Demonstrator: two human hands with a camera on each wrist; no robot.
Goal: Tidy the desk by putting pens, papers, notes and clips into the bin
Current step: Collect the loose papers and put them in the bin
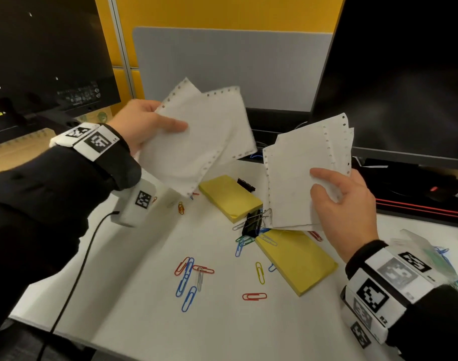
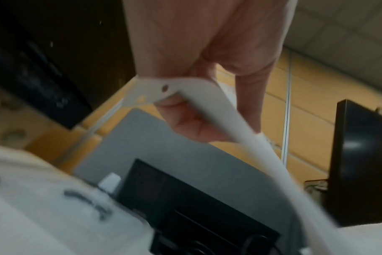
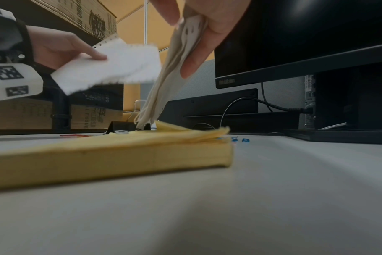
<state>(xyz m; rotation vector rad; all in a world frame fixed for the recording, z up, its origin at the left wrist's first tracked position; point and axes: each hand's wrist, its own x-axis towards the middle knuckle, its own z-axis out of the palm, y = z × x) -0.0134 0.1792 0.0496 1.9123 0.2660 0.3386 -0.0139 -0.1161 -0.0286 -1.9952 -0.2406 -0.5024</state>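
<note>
Left hand [image 1: 142, 123] pinches paper sheets [image 1: 196, 136]; right hand [image 1: 345, 204] grips second paper stack [image 1: 295, 178], both above desk [image 1: 149, 321] centre. Sticky-note pads [image 1: 298, 259], paper clips [image 1: 187, 277], binder clips [image 1: 252, 224] remain. Bin unseen; task early.

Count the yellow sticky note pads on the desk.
2. One yellow pad lies mid-desk below the left hand's papers; the other yellow pad lies nearer, under the right hand's papers. More may be hidden beneath the sheets.

Both hands raised, apart; left hand [image 1: 142, 123] pinching paper sheets, right hand [image 1: 345, 204] gripping paper stack.
</note>
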